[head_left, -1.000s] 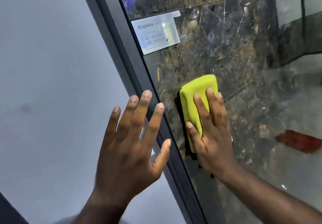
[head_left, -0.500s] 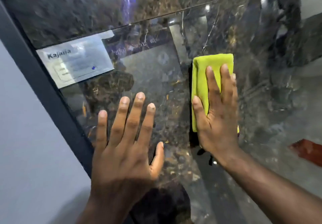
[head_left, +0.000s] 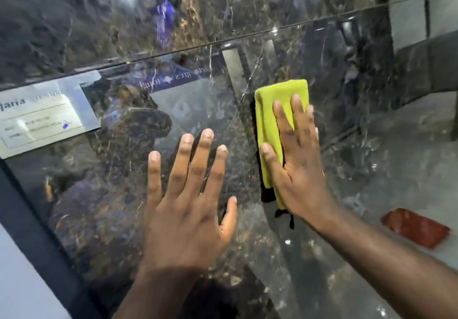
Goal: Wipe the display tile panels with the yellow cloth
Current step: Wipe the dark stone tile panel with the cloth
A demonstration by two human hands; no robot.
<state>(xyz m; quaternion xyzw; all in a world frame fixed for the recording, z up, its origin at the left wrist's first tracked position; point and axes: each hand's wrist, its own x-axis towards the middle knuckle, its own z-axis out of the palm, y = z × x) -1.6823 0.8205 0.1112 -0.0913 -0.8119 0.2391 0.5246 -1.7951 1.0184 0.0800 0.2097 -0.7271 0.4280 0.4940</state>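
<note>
A glossy dark marble display tile panel (head_left: pixel 347 169) fills most of the view, with a thin seam to another panel (head_left: pixel 74 21) above it. My right hand (head_left: pixel 300 167) presses a folded yellow cloth (head_left: pixel 269 117) flat against the lower panel, fingers straight and pointing up. My left hand (head_left: pixel 188 202) lies flat on the same panel just left of the cloth, fingers spread.
A white product label (head_left: pixel 47 117) is stuck on the panel at the left. A dark frame (head_left: pixel 32 219) borders the panel's left edge, with a pale grey panel (head_left: pixel 17 281) beyond it. A red reflection (head_left: pixel 416 227) shows at the right.
Both hands have slid to the right across the panel. The cloth went from beside the dark frame to the panel's middle, and my left hand came off the grey panel onto the marble one.
</note>
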